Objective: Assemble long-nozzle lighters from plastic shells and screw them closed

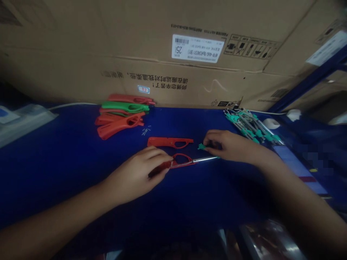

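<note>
Barcode label (198, 48) reading 25, KFR-46G, upside down, on cardboard carton (81, 68), Chinese lettering (143, 83)

The scene is dimly lit, and no light source is shown. The lower corners are sunk in deep shadow, the table (81, 180) is rendered dark, and a soft shadow is cast beneath the right hand (230, 144). Wide-angle bending is seen at the edges, where the carton (114, 43) is curved (its print stays legible). A pixelated patch (314, 159) covers part of the right side, and glare is caught on a glossy sheet (271, 240).
</note>
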The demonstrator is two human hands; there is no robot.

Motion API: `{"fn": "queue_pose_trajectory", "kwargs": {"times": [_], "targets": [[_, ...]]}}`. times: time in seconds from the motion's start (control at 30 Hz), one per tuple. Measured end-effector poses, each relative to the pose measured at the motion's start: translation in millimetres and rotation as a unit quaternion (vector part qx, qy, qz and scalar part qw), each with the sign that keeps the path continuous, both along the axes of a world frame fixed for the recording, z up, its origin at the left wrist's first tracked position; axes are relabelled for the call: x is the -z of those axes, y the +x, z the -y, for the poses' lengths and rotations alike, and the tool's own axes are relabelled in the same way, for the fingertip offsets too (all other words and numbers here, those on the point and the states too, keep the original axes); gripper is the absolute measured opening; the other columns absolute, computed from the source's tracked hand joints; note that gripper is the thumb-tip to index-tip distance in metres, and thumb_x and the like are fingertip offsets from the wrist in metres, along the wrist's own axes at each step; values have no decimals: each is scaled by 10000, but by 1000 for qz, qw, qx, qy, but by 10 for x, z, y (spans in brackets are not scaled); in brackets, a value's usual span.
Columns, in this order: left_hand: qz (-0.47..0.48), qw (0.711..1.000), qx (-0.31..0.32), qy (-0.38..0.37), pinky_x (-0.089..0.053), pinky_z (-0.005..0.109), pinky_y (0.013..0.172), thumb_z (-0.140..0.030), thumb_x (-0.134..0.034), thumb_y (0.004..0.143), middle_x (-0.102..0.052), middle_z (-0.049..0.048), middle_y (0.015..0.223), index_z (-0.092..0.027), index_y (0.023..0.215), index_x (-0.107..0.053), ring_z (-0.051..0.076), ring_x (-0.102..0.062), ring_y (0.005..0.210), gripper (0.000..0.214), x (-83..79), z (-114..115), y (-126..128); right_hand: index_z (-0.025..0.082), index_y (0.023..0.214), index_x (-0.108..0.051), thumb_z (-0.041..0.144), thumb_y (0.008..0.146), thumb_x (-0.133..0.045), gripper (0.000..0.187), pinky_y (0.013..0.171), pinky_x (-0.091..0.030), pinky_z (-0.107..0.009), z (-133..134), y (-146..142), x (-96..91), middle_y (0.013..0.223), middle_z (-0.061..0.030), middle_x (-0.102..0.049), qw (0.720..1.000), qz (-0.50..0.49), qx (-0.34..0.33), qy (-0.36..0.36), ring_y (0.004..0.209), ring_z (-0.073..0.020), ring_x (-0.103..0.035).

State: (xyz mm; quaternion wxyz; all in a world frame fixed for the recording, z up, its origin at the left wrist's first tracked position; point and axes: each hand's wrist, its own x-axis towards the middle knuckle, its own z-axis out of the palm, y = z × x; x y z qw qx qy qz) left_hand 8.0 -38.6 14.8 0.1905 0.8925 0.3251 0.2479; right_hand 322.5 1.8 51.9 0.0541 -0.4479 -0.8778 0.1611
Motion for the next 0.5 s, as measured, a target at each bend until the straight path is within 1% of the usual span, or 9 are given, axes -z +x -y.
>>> {"fn": "queue_pose_trajectory", "kwargs": {"times": [0.17, 0.33, 0.4, 0.5], "targets": [[7, 1000, -17, -12, -520, 334, 972, -211, -568, 962, -673, 42, 1131, -232, 1159, -669, 189, -625, 1090, 222, 20, 11, -2, 193, 995, -657, 242, 930, -587, 107, 659, -425, -265, 14, -34, 48, 976, -38, -635, 999, 25, -6, 30, 748, -137, -584], [-7, 1000, -26, -12, -518, 352, 984, -215, -560, 961, -645, 57, 1151, -223, 1172, -666, 202, -608, 1111, 236, -1, 29, 16, 186, 984, -653, 236, 971, -548, 116, 729, -458, -292, 46, -70, 20, 974, -47, -637, 998, 38, -19, 48, 814, -166, -617], [-15, 999, -29, -12, -512, 363, 995, -216, -556, 964, -637, 61, 1146, -220, 1181, -663, 205, -600, 1115, 242, -3, 34, 24, 186, 1011, -643, 244, 986, -533, 127, 755, -470, -303, 94, -116, 4, 1009, -56, -643, 997, 19, -26, 66, 846, -176, -630], [-17, 999, -34, -9, -500, 381, 1016, -213, -553, 966, -627, 65, 1149, -222, 1201, -655, 213, -589, 1128, 256, 2, 39, 31, 176, 1038, -614, 212, 998, -502, 124, 772, -485, -301, 196, -231, 14, 1053, -71, -651, 995, -39, -47, 76, 877, -179, -641]]}}
